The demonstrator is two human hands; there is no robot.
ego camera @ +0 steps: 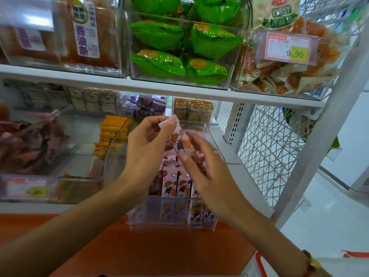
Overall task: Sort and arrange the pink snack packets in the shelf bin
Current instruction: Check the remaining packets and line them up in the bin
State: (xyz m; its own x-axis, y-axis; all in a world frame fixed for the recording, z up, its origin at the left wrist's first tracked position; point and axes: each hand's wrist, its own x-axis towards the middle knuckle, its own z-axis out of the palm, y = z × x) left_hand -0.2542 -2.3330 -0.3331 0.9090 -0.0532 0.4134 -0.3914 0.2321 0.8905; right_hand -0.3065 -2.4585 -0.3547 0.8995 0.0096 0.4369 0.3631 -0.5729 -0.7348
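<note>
Hands: left hand (148,144), right hand (207,166) pinch pink packet (180,140) above bin (171,218)

White lower shelf (225,156), clear bin (171,222) of pink packets, orange packets (111,134) beside, purple boxes (151,106) behind

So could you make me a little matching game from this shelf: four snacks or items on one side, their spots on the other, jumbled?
Things:
1. green snack bags
2. yellow snack bars
3. pink snack packet
4. price tag

Places:
A. held between the left hand and right hand
B. clear bin on the upper shelf, middle
C. front of the upper right bin
D. lower shelf, left of the hands

Pairs: 1-B, 2-D, 3-A, 4-C
</note>
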